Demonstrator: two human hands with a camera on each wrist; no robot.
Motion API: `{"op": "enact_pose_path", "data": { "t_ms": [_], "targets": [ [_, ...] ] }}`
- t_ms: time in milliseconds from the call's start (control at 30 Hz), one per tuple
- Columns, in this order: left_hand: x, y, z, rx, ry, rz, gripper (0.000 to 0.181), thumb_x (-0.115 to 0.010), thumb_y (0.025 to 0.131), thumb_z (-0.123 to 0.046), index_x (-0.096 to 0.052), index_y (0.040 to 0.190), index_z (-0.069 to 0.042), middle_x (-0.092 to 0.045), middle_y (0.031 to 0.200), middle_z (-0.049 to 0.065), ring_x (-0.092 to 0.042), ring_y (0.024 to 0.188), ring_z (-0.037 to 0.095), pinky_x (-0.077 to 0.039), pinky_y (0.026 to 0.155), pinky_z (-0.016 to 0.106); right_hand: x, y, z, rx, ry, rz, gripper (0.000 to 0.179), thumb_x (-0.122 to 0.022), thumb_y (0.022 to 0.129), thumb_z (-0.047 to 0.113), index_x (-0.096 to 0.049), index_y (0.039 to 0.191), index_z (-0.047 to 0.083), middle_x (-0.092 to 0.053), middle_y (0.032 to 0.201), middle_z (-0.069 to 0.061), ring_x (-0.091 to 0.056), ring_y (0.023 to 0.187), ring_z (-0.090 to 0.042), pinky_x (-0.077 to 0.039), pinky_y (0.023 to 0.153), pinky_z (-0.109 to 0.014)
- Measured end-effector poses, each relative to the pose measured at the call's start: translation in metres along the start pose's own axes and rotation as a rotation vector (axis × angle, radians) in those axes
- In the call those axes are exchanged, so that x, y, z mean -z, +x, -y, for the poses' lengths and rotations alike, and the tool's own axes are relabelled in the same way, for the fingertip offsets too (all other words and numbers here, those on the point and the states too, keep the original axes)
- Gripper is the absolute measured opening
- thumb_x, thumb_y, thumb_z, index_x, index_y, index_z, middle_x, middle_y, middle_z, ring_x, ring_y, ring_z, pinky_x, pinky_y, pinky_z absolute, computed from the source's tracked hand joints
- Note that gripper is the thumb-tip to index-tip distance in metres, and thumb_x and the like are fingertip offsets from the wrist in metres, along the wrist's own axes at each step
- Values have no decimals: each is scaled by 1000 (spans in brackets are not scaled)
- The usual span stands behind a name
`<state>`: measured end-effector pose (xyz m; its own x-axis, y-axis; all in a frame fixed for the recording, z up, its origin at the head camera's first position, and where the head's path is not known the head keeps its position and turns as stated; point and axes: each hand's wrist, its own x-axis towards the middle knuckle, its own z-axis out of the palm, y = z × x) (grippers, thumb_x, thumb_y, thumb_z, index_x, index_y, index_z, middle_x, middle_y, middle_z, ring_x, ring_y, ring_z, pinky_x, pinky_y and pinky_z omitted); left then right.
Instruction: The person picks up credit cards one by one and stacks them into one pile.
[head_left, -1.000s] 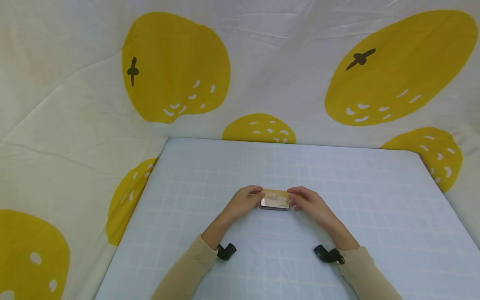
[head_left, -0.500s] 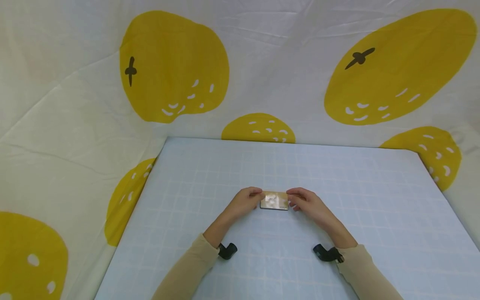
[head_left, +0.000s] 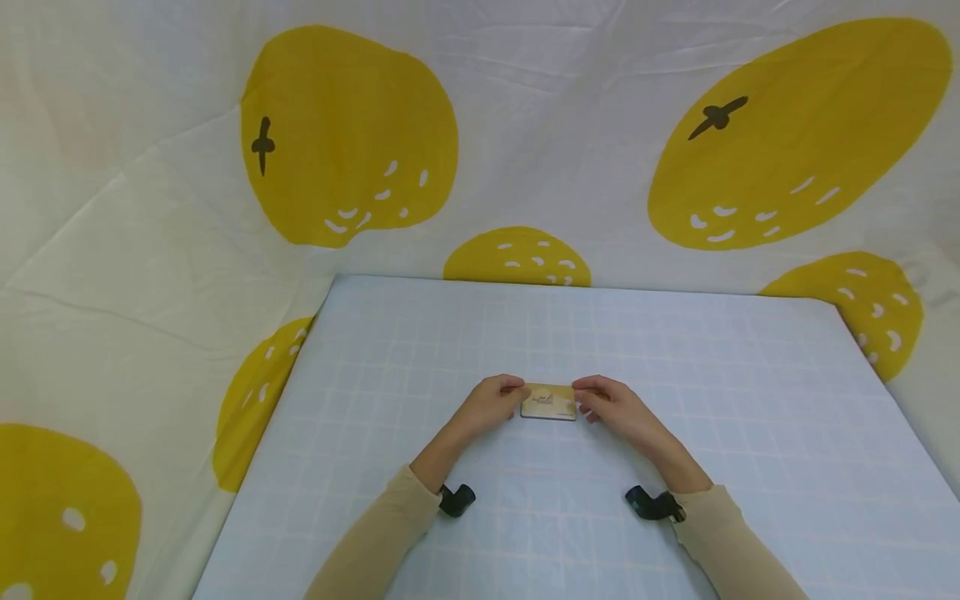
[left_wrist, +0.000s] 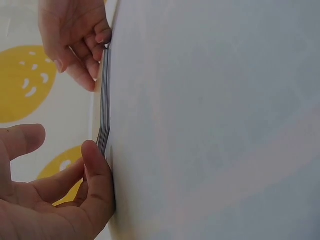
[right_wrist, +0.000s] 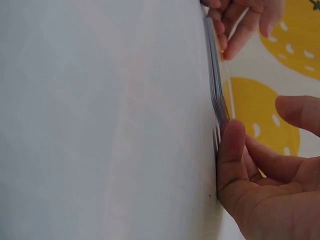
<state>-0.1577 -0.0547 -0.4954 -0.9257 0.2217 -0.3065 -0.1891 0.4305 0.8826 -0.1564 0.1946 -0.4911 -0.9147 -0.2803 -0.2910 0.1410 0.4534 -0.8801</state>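
Both hands hold a small stack of cards (head_left: 548, 403) between them, near the middle of the table. Its top card is cream and gold with a small dark print. The left hand (head_left: 491, 404) is at the left short end, bent fingertips against the cards. At the opposite end the right hand (head_left: 613, 405) has its fingertips against the edge. In the left wrist view the thin layered edges of the stack (left_wrist: 105, 95) show close over the tabletop, with the left thumb held apart. The right wrist view shows the right fingers (right_wrist: 232, 142) curled at the stack's end.
A pale blue checked cloth (head_left: 450, 325) covers the table. Behind it and to the left hangs a white sheet (head_left: 555, 150) with large yellow fruit shapes. Dark wrist cameras (head_left: 654, 503) sit at both sleeve cuffs.
The stack has tipped flatter: its near side shows thinner than a second ago, and the glare seen on the top card half a second ago has gone. Both hands have barely moved.
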Motion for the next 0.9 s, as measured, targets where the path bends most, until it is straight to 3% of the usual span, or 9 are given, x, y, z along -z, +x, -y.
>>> {"op": "enact_pose_path", "data": {
  "t_ms": [567,900],
  "targets": [
    [-1,-1,2,12,25,-16,42,-62,99,-36,-64,129,-7,-67,104,-1,-61,79,14,-51,71,30,-2,3,-4,-3,-10,-14,38,-59,102,25,-58,131,-1,-66,107,-11,-62,90,-24,-52,80,-36],
    [0,-1,5,1,14,-37,42,-62,99,-35,-63,130,-6,-67,109,2,-62,80,14,-52,73,32,-3,4,-4,18,-8,-26,37,-60,102,25,-57,130,1,-66,113,-12,-62,93,-24,-52,82,-36]
  ]
}}
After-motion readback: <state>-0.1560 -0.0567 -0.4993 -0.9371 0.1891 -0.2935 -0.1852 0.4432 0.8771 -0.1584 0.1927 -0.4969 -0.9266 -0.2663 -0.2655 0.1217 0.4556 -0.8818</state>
